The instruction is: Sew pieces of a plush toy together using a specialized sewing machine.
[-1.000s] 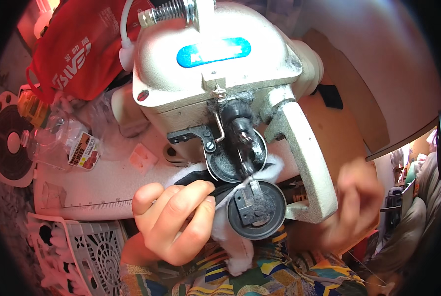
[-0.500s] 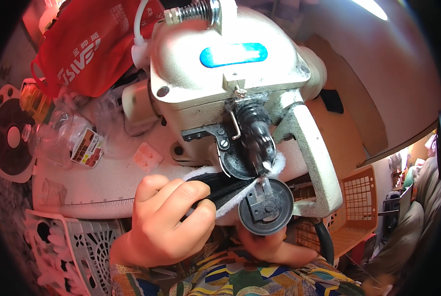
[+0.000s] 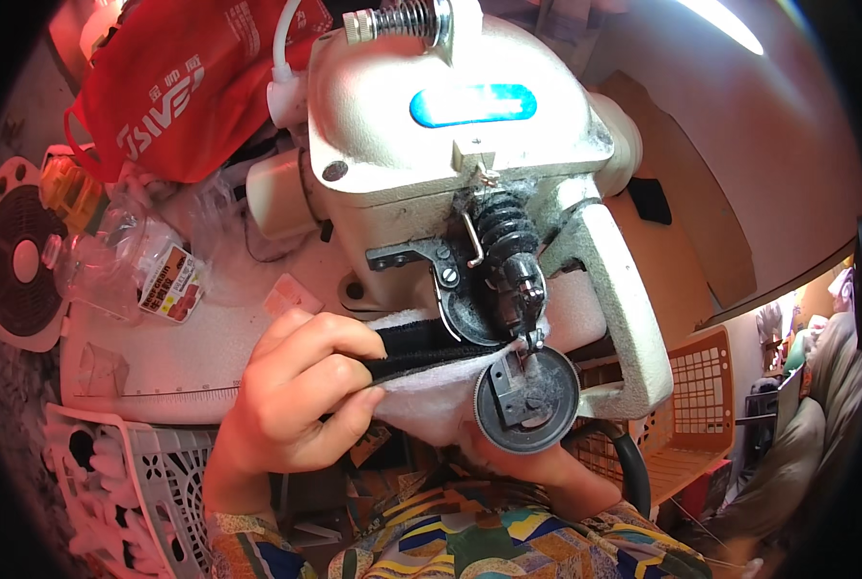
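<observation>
From the head camera, the left hand (image 3: pixel 301 396) pinches a black strap (image 3: pixel 421 349) laid on a piece of white fleece (image 3: pixel 421 400) — thumb below, fingers curled over the top, clenched on both layers together. The strap is a narrow, dark, fuzzy-looking band. Its long axis runs nearly level across the picture, from the left hand on the left toward the sewing machine (image 3: pixel 469 174) on the right, rising slightly at the machine end. That right end points in under the dark metal foot (image 3: pixel 522 318) of the machine, just above a round black disc (image 3: pixel 527 403) at the machine's lower front. The fleece is pale and soft, wider than the strap, showing above and below it and hanging down a little beneath the fingers.

The right hand (image 3: pixel 537 468) lies under the disc and the fleece; only its back and part of the wrist show, so I cannot tell whether it grips anything.

The machine is cream-coloured with a blue oval window on top and a coiled spring at its upper edge. It stands on a white counter (image 3: pixel 170 362) with a ruler scale along its front edge. To the left lie a red bag (image 3: pixel 175 87), crumpled clear plastic wrappers (image 3: pixel 127 265) and a small white fan (image 3: pixel 16 265). An orange crate (image 3: pixel 696 405) sits lower right — a white one (image 3: pixel 146 473) lower left.
</observation>
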Motion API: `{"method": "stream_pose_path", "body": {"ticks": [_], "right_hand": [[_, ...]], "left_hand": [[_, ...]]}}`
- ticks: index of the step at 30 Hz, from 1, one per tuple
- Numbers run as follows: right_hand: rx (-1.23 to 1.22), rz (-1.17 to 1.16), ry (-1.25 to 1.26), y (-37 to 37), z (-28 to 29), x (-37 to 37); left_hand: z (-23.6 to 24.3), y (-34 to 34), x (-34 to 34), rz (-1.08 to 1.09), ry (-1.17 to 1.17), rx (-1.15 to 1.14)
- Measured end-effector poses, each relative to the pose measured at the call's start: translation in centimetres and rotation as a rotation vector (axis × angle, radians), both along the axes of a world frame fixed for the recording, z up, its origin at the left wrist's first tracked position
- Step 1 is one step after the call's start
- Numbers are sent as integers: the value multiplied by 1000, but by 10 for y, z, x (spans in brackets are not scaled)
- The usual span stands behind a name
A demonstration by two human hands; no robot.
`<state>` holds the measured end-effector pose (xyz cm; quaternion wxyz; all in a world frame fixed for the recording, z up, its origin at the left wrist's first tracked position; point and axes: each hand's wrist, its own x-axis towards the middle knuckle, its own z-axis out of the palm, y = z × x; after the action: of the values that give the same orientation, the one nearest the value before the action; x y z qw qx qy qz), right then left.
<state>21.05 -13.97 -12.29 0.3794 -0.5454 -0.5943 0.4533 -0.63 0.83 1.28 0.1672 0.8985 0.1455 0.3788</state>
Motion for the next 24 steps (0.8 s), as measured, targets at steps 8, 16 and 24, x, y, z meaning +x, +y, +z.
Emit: {"method": "stream_pose_path", "body": {"ticks": [8, 16, 24], "right_hand": [[-113, -95, 171, 5, 19, -2], [219, -232, 298, 8, 37, -3], [40, -221, 264, -8, 20, 2]], "left_hand": [[-7, -7, 6, 93, -65, 361], [-5, -18, 19, 131, -33, 373], [21, -1, 11, -369, 91, -118]]}}
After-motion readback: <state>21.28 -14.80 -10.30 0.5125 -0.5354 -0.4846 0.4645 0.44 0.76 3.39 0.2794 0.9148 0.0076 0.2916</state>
